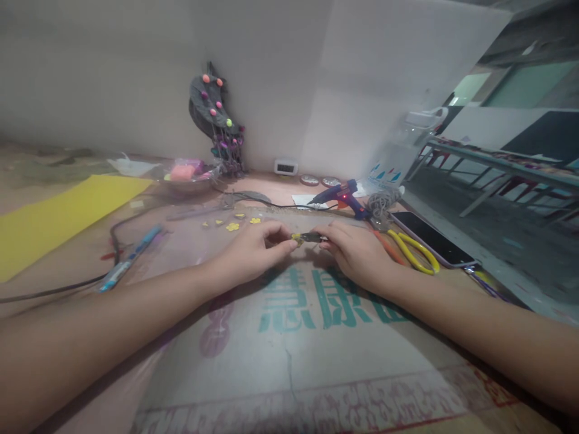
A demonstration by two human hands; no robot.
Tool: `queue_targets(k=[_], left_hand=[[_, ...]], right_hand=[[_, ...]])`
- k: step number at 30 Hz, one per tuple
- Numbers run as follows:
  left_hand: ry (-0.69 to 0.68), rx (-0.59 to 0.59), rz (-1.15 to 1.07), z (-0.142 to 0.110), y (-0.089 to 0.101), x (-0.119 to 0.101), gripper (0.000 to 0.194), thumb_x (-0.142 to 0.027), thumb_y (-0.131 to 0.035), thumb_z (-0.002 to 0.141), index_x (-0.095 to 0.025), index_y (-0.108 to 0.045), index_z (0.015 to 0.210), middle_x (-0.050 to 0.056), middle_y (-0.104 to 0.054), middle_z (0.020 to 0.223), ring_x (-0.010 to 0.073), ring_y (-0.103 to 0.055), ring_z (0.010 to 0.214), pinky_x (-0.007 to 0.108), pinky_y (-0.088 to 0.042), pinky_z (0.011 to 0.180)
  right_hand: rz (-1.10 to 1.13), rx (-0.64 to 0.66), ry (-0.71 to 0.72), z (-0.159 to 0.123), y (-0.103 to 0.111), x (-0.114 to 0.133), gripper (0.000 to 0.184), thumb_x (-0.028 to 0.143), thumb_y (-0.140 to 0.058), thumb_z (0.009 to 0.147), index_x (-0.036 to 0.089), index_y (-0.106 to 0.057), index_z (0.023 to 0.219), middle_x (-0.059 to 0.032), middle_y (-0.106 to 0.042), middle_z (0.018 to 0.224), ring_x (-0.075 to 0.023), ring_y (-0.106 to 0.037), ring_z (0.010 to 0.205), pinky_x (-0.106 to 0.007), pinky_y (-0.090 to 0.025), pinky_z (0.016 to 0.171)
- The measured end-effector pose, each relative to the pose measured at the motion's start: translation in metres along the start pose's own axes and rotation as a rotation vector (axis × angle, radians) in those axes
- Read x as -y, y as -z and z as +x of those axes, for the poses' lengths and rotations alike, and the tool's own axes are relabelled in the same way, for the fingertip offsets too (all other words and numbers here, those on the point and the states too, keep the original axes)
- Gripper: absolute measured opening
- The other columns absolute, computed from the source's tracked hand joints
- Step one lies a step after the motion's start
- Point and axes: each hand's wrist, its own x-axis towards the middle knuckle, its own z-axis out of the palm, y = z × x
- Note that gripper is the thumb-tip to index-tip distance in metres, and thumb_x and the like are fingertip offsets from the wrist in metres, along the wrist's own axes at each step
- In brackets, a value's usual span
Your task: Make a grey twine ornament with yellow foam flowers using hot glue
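My left hand (pixel 253 250) is closed in a pinch on a small yellow piece (pixel 297 237), whose shape is too small to make out. From the other side, my right hand (pixel 353 250) pinches a short dark piece (pixel 311 237) that touches the yellow one. Both hands meet just above a cardboard sheet (pixel 226 374) with green printed characters. Beyond my left hand lie several yellow flower cut-outs (pixel 232 227). A blue glue gun (pixel 339 193) with a red light rests past my right hand.
Yellow-handled scissors (pixel 420 252) and a phone (pixel 432 238) lie at right, near twine (pixel 381 202). A blue pen (pixel 131 258), black cable (pixel 58 292) and yellow sheet (pixel 58 217) are at left. A grey moon-shaped decoration (pixel 205 105) stands behind, beside a small digital clock (pixel 286 167).
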Motion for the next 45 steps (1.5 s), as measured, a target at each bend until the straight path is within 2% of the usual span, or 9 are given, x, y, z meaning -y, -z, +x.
queue_targets(k=[8, 19, 26, 37, 45], left_hand=[[0.050, 0.047, -0.135, -0.0001, 0.0004, -0.0018, 0.022, -0.037, -0.057, 0.083, -0.016, -0.061, 0.081, 0.001, -0.064, 0.076, 0.0152, -0.058, 0.071, 0.025, -0.045, 0.064], [0.058, 0.030, -0.128, 0.0002, -0.0008, 0.0008, 0.022, -0.038, -0.056, 0.084, -0.017, -0.059, 0.081, 0.001, -0.063, 0.075, 0.0151, -0.057, 0.069, 0.025, -0.044, 0.062], [0.035, 0.015, -0.099, 0.0010, -0.0013, 0.0043, 0.022, -0.038, -0.056, 0.084, -0.017, -0.059, 0.079, 0.001, -0.063, 0.074, 0.0148, -0.057, 0.069, 0.025, -0.044, 0.062], [0.029, 0.059, -0.123, 0.0002, 0.0003, -0.0004, 0.022, -0.037, -0.055, 0.085, -0.016, -0.061, 0.082, 0.002, -0.065, 0.077, 0.0157, -0.059, 0.071, 0.025, -0.046, 0.064], [0.010, 0.053, -0.090, 0.0008, -0.0001, 0.0031, 0.023, -0.038, -0.054, 0.085, -0.016, -0.060, 0.080, 0.002, -0.063, 0.074, 0.0154, -0.058, 0.069, 0.025, -0.045, 0.062]], right_hand=[[-0.041, -0.045, 0.065, -0.0007, -0.0017, -0.0021, 0.029, 0.024, -0.038, 0.098, 0.012, -0.063, 0.105, -0.0080, -0.063, 0.079, -0.0182, -0.057, 0.069, -0.028, -0.040, 0.060], [-0.034, -0.058, 0.041, -0.0005, 0.0013, -0.0013, 0.028, 0.022, -0.038, 0.097, 0.014, -0.062, 0.108, -0.0077, -0.066, 0.081, -0.0186, -0.059, 0.072, -0.028, -0.042, 0.060], [-0.065, -0.055, 0.035, -0.0006, 0.0008, -0.0020, 0.028, 0.022, -0.038, 0.096, 0.014, -0.063, 0.108, -0.0072, -0.064, 0.079, -0.0182, -0.057, 0.070, -0.028, -0.040, 0.059], [-0.072, -0.063, 0.063, -0.0023, -0.0009, -0.0046, 0.026, 0.022, -0.040, 0.096, 0.016, -0.063, 0.106, -0.0069, -0.065, 0.079, -0.0175, -0.056, 0.069, -0.027, -0.038, 0.059], [-0.065, -0.043, 0.055, -0.0034, -0.0005, -0.0047, 0.026, 0.023, -0.040, 0.096, 0.015, -0.063, 0.107, -0.0075, -0.066, 0.081, -0.0180, -0.059, 0.070, -0.027, -0.041, 0.060]])
